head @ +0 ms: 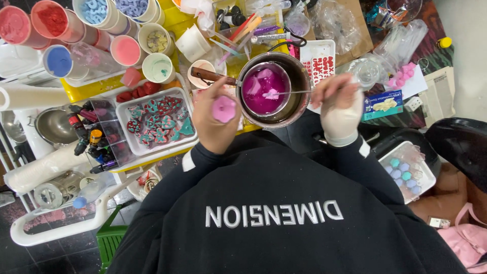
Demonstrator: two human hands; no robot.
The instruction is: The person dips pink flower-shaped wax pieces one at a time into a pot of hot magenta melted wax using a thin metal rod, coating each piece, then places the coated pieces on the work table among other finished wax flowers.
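Hands over work: left hand grips pink wax block beside small metal pot of magenta melt; gloved right hand pinches thin stir rod, tip dipped w/ chunks.

Yellow worktable spans upper frame, crowded. Dark tiled floor below, reddish stains at lower left. White plastic rack at left edge; green plastic crate beside it on floor. Black chair back at right. Pale wall in upper right corner. Even, diffuse light.
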